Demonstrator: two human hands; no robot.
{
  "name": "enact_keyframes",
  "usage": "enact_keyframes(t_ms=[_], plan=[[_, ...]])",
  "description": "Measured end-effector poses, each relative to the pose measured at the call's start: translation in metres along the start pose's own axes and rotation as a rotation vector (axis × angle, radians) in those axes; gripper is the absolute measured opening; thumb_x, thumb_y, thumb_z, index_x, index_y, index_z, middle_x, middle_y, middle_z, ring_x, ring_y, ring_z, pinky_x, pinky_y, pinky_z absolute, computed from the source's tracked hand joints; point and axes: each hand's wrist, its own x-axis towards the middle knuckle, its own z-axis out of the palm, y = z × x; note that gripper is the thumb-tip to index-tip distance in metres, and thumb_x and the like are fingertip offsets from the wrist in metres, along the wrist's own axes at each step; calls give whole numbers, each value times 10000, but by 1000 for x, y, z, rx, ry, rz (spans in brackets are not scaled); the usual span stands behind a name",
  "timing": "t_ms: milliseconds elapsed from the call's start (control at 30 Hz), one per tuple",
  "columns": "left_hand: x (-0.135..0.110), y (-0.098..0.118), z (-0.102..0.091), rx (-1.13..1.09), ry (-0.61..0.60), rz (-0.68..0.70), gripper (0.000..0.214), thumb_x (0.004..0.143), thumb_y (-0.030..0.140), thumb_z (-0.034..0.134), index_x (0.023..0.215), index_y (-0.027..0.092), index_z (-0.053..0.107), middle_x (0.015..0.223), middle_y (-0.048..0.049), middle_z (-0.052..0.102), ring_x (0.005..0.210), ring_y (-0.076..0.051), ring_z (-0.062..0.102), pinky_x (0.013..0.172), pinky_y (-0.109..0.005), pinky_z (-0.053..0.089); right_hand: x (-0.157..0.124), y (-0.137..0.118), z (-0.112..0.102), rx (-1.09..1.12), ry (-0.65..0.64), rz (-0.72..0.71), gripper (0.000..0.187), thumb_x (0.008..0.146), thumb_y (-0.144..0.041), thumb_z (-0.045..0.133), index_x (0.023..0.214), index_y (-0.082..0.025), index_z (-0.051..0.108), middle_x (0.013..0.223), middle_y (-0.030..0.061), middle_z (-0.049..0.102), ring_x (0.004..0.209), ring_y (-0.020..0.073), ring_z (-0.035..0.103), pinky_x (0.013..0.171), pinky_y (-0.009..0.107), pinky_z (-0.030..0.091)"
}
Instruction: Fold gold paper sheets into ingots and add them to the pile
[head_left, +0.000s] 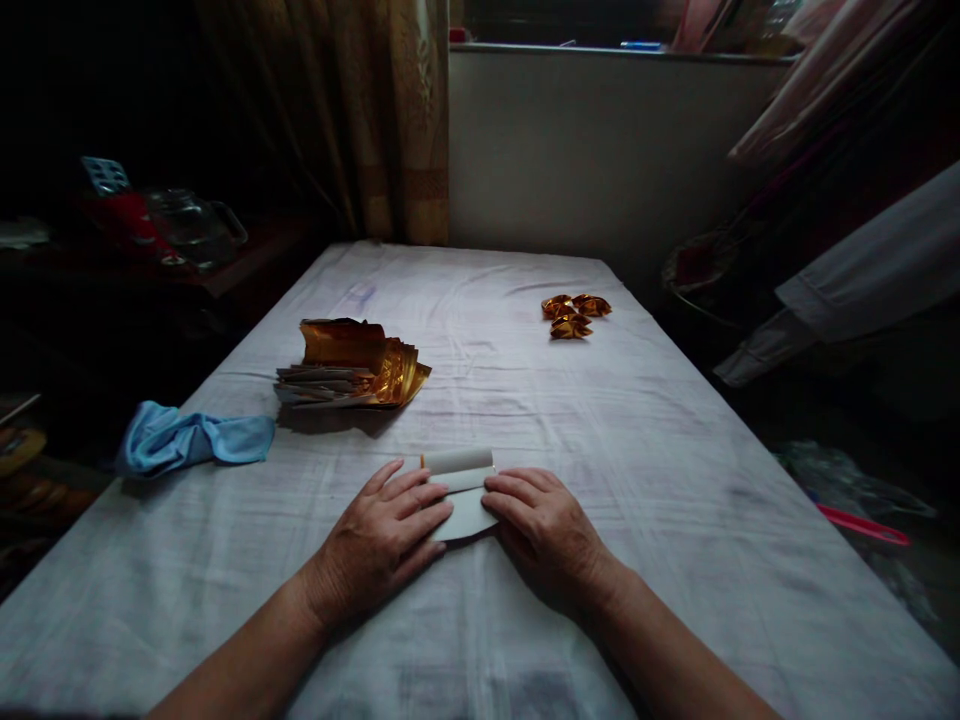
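Observation:
A sheet of foil paper (463, 514), pale side up, lies in front of me with its far part folded over in strips; a sliver of gold shows at its far left corner. My left hand (394, 525) rests on the left side of the sheet, fingers stretched out and apart. At the right edge, my right hand (546, 525) has its fingers close together and bent onto the paper, the thumb hidden underneath. Beyond my left hand stands a stack of gold foil sheets (349, 368), curved and fanned. Several folded gold foil pieces (571, 327) sit together at the far right.
A light patterned cloth (660, 560) covers the table. A crumpled blue cloth (199, 440) lies at its left edge. On a dark side table stand a glass jug (193, 228) and a red container (127, 225). Clothes (877, 260) hang at the right, and a curtain (397, 120) hangs behind.

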Motion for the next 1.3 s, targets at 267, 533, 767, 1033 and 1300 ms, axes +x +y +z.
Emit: enact_keyframes(t_ms=[267, 533, 767, 1033, 1300], plan=[[-6, -4, 1, -6, 50, -43, 231, 960, 318, 569, 1126, 244, 710, 1171, -50, 737, 1168, -264, 631, 1108, -497, 381, 6, -10, -3, -3, -31, 8, 165, 936, -220, 555, 1024, -205, 694, 1094, 82, 744, 1014, 234, 659, 929, 417, 499], [-2, -2, 0, -72, 51, -93, 212, 968, 318, 545, 1050, 252, 730, 1127, -45, 751, 1143, -233, 652, 1117, -473, 370, 4, -4, -1, 63, -30, 27, 191, 963, -239, 526, 991, -226, 714, 1072, 67, 746, 1014, 196, 671, 935, 375, 497], [3, -3, 1, -118, 77, -180, 229, 986, 283, 484, 948, 229, 703, 1030, -39, 771, 1020, -196, 696, 1098, -460, 404, 6, -1, 4, 61, -6, 63, 209, 974, -231, 517, 899, -220, 712, 1010, 50, 752, 942, 178, 678, 892, 348, 500], [1, -5, 6, -64, 157, -190, 175, 974, 284, 533, 1052, 210, 671, 987, -54, 762, 925, -202, 710, 1039, -458, 467, 11, -4, 10, 103, -6, 199, 204, 961, -211, 538, 819, -207, 685, 942, 38, 747, 893, 188, 660, 862, 336, 482], [4, 11, 7, 176, 309, -104, 267, 977, 142, 493, 1165, 211, 670, 1342, -122, 629, 1301, -272, 544, 1062, -475, 483, 25, -6, 13, -111, -74, 302, 246, 951, -225, 534, 730, -210, 640, 778, 43, 685, 759, 185, 613, 738, 293, 445]])
